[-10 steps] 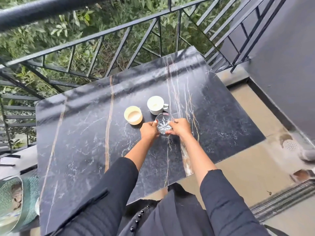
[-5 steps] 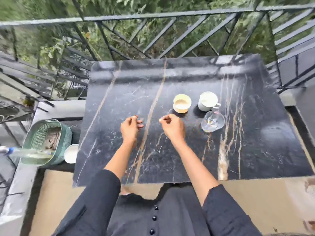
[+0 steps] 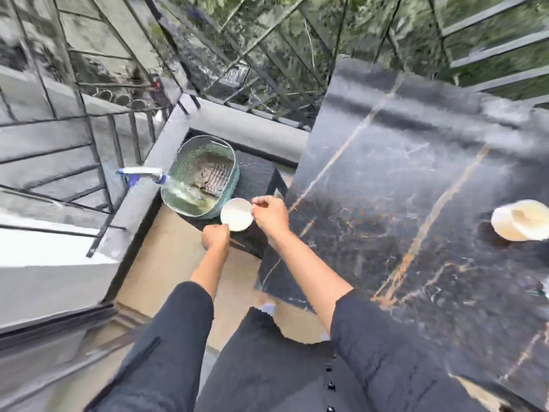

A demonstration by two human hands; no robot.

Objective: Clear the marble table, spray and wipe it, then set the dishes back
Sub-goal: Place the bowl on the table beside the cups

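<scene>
A small white bowl (image 3: 236, 214) sits over a low dark stand (image 3: 258, 176) left of the black marble table (image 3: 416, 179). My right hand (image 3: 271, 217) pinches its right rim. My left hand (image 3: 215, 235) is curled against its lower left edge and seems to grip it; blur hides the fingertips. On the table at the far right stands a cream bowl (image 3: 521, 220), smeared by motion blur. A green woven basket (image 3: 228, 162) stands behind the white bowl, with a spray bottle (image 3: 142, 173) sticking out to the left and a cloth (image 3: 212, 176) inside.
Black metal railings (image 3: 267, 55) fence the balcony behind the table and on the left, above a grey ledge (image 3: 142, 200). Tan floor tiles (image 3: 166, 263) lie under my arms. The table's near left corner is just below my right forearm.
My view has swung left, away from the table's middle. Both hands left the tabletop and reached down to the white bowl beside the green basket. The cup and glass are out of view.
</scene>
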